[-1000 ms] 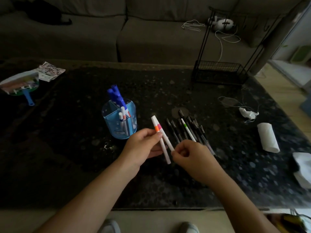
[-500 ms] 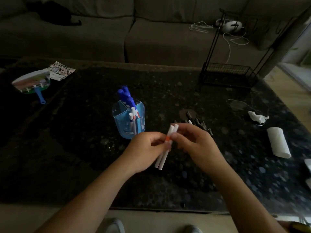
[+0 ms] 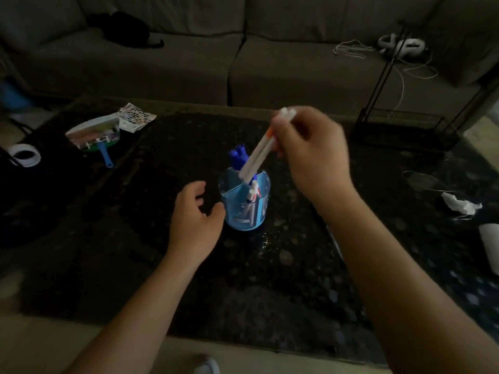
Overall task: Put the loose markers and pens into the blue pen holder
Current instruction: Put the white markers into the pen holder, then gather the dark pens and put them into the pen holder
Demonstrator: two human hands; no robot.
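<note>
Right hand pinches 2 white markers, tips poised over the blue pen holder; left hand open beside it. Steady holder, lower vertically.

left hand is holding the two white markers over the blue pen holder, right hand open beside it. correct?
Hands swapped. The head view shows the right hand holding the two white markers tilted over the blue pen holder, lower ends at its rim; the left hand is open beside the holder.
</note>
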